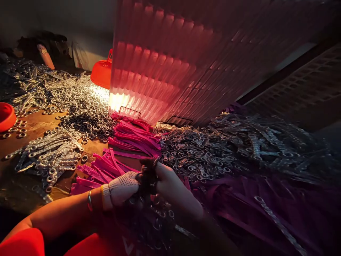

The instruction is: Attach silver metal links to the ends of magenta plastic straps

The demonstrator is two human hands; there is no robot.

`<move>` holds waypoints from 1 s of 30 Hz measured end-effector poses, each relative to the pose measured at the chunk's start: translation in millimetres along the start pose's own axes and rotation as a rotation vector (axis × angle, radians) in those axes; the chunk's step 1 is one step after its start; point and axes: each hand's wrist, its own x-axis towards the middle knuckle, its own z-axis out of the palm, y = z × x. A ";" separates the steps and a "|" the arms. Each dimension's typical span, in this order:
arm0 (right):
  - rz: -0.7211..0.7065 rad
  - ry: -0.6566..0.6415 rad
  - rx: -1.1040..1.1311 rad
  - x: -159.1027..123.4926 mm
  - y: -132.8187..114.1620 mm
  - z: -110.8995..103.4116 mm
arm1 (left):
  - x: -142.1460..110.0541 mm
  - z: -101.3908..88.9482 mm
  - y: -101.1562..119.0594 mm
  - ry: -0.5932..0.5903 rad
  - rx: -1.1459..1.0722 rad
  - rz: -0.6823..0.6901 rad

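My left hand (123,187), in a white dotted work glove, closes on one side of a dark bunch (148,175) low in the middle of the view. The fingers of my right hand (174,186) press on its other side. What the bunch is made of is lost in shadow. Just below hang small metal rings (170,213), dim and partly blurred. Bundles of flat magenta strips (102,167) lie beside and behind my left hand. A heap of dark rings and ring-ended pieces (191,153) lies past my right hand.
An orange lamp (101,73) lights a large pile of rings (80,96). A ribbed translucent panel (151,67) stands upright behind the strips. Braided silver pieces (50,153) lie at left, near an orange bowl (6,117). Purple fabric (239,209) spreads at right under a braided strip (279,224).
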 end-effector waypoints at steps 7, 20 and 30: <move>0.036 0.021 0.065 3.4 -13.2 -17.1 | -3.6 -22.9 1.2 0.018 -0.323 -0.212; 0.052 0.166 -0.201 -28.9 -10.2 25.0 | -24.4 -7.1 8.3 0.132 0.238 0.236; -0.026 0.252 -0.624 -39.6 -6.3 28.4 | -13.2 -6.8 5.2 0.139 0.308 0.190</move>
